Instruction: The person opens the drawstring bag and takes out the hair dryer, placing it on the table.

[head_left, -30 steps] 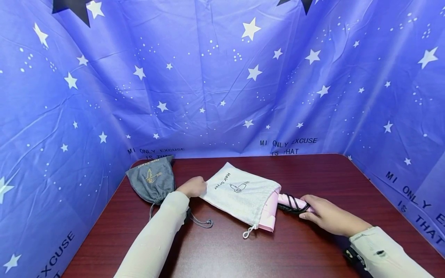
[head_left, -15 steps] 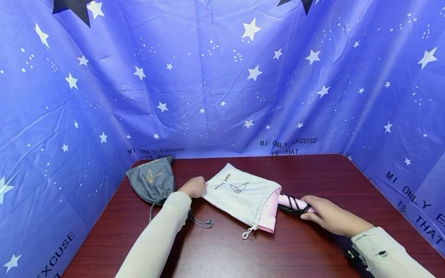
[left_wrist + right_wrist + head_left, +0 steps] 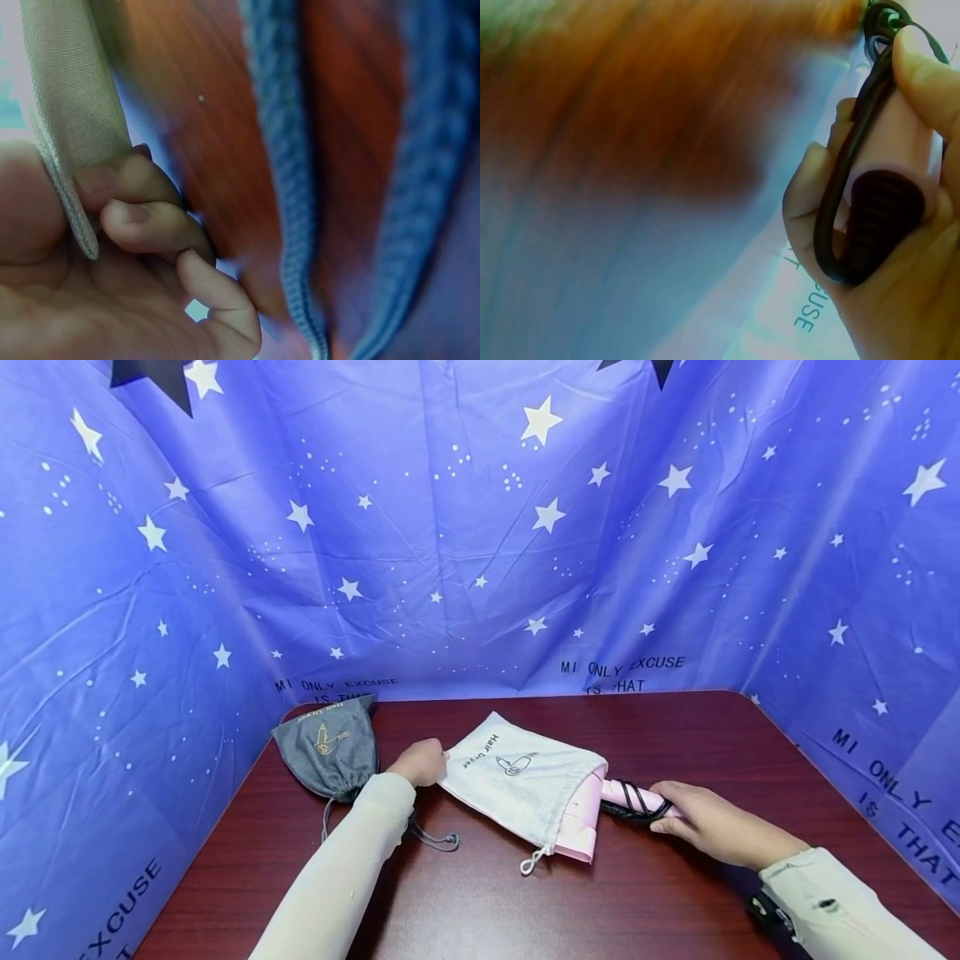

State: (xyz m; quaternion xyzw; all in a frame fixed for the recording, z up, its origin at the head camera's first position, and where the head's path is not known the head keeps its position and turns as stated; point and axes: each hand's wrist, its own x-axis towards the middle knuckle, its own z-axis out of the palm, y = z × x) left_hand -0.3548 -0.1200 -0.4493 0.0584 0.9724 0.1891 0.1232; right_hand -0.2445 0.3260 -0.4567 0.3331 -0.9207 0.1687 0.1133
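A white drawstring bag (image 3: pixel 517 777) printed "Hair Dryer" lies at mid-table, its mouth facing right. Out of that mouth sticks a pink hair dryer (image 3: pixel 579 827), its front part hidden inside the cloth. My left hand (image 3: pixel 420 763) pinches the bag's closed left corner; in the left wrist view the cloth (image 3: pixel 75 97) runs between thumb and curled fingers. My right hand (image 3: pixel 701 822) grips the dryer's pink handle, which has its black cord (image 3: pixel 633 802) wound round it. In the right wrist view the cord (image 3: pixel 855 150) loops from the handle's end, fingers curled around it.
A grey drawstring bag (image 3: pixel 330 747), also printed "Hair Dryer", lies at the table's back left, beside my left forearm. Its cords (image 3: pixel 438 842) trail under that arm. Blue star-printed curtains (image 3: pixel 480 527) enclose the dark red table (image 3: pixel 540 910) at the back and sides.
Almost nothing differs. Both hands keep their holds on bag and dryer, with only a very slight shift to the right of the right hand.
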